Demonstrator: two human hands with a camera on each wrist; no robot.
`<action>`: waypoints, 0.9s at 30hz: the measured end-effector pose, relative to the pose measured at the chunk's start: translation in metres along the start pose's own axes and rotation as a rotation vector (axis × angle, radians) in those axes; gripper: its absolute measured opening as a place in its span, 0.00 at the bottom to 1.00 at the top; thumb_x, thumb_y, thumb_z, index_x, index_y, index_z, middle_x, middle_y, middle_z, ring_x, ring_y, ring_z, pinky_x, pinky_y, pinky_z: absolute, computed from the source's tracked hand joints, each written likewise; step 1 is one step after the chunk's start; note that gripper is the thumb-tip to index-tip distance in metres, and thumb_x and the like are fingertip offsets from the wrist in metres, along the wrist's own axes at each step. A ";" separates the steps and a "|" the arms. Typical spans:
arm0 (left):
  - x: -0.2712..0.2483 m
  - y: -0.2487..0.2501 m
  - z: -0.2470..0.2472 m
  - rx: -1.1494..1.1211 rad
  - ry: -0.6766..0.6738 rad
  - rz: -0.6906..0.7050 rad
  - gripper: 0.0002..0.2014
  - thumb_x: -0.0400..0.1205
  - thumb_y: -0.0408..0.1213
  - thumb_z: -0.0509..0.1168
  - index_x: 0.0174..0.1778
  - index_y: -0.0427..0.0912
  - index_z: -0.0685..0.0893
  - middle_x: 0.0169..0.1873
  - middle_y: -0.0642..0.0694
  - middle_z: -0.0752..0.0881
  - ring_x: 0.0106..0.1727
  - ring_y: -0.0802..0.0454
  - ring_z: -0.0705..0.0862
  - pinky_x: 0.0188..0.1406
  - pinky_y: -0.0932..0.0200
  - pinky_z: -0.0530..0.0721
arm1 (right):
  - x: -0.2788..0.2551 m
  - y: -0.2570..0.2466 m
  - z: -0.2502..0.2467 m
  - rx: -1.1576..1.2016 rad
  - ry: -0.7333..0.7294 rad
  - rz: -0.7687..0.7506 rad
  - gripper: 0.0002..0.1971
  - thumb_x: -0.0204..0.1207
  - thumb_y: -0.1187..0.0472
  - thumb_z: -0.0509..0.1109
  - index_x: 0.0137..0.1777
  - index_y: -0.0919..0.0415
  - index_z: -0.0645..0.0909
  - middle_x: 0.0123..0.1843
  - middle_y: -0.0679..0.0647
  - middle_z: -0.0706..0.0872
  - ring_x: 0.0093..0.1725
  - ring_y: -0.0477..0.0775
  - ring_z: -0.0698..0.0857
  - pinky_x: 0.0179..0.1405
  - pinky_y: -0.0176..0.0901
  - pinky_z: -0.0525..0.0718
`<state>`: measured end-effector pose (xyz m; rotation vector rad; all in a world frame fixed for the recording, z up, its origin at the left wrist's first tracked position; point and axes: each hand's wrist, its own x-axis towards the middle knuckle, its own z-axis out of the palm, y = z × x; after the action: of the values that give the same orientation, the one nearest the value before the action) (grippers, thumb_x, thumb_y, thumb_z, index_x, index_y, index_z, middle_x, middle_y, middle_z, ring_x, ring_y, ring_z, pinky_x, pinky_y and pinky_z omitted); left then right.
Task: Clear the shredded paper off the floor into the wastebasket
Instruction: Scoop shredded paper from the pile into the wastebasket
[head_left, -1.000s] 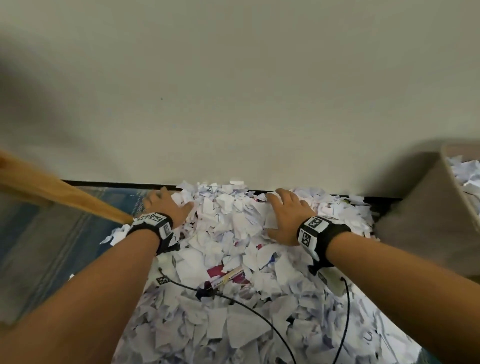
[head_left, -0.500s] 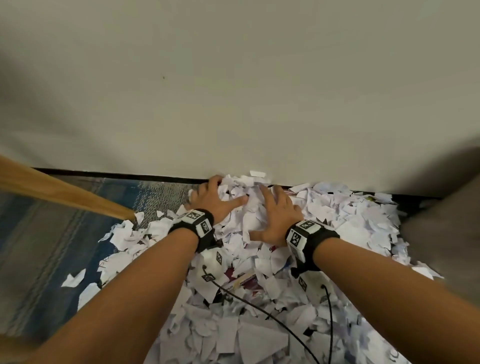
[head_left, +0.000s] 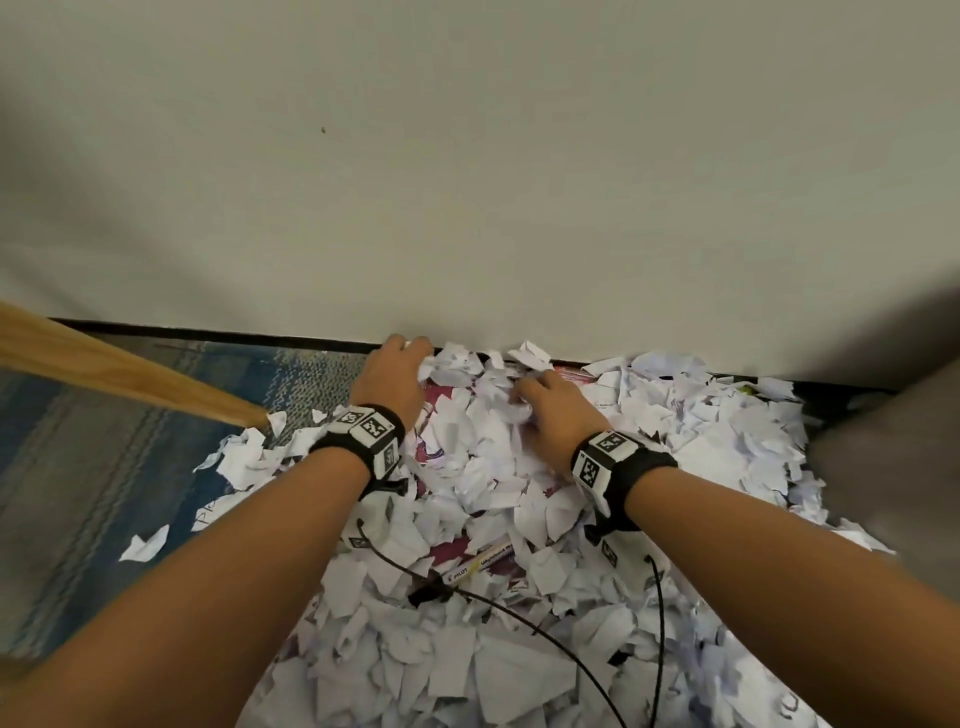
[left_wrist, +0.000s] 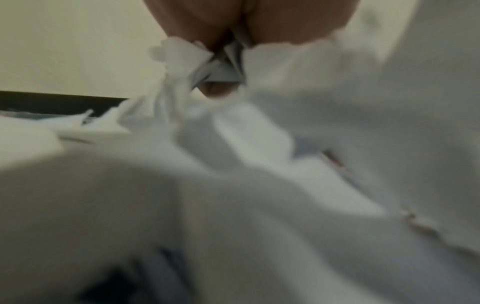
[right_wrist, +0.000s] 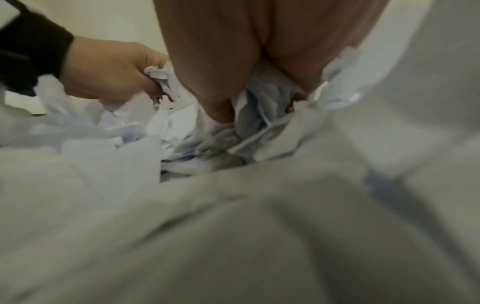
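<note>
Both hands buried in shredded paper (head_left: 488, 457) by the wall: left hand (head_left: 393, 376), right hand (head_left: 551, 415), fingers curled round scraps. Wastebasket (head_left: 893, 457) blurred, nearer right hand.

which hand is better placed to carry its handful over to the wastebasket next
Right, probably. The right hand grips shredded paper and is nearer the blurred grey shape at the frame's right edge, likely the wastebasket. The left hand also grips scraps but would have to cross over it.

shredded paper (head_left: 519, 613), white heap, floor by wall
</note>
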<state>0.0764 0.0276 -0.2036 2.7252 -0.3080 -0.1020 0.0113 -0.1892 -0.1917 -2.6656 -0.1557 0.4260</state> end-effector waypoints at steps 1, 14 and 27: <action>0.000 -0.005 -0.006 -0.009 0.020 -0.006 0.16 0.78 0.29 0.65 0.61 0.43 0.80 0.55 0.38 0.78 0.53 0.37 0.80 0.48 0.47 0.82 | 0.000 0.000 -0.003 0.010 0.006 -0.007 0.18 0.74 0.66 0.65 0.64 0.58 0.77 0.63 0.61 0.77 0.58 0.65 0.80 0.57 0.52 0.80; -0.056 -0.020 -0.016 -0.086 -0.286 0.207 0.31 0.74 0.44 0.66 0.76 0.58 0.69 0.74 0.51 0.69 0.72 0.46 0.65 0.71 0.41 0.72 | -0.011 -0.017 -0.010 -0.045 -0.077 -0.054 0.44 0.65 0.37 0.70 0.79 0.41 0.53 0.83 0.52 0.52 0.76 0.71 0.64 0.65 0.68 0.76; -0.059 -0.010 -0.001 0.340 -0.338 0.219 0.30 0.78 0.32 0.63 0.76 0.55 0.66 0.70 0.46 0.67 0.65 0.43 0.73 0.46 0.51 0.82 | -0.003 -0.026 0.005 -0.281 -0.185 -0.062 0.32 0.71 0.46 0.75 0.71 0.47 0.64 0.75 0.60 0.67 0.72 0.67 0.69 0.59 0.64 0.82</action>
<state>0.0210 0.0507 -0.2056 2.9767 -0.7807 -0.4924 0.0057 -0.1643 -0.1841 -2.8814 -0.3794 0.6752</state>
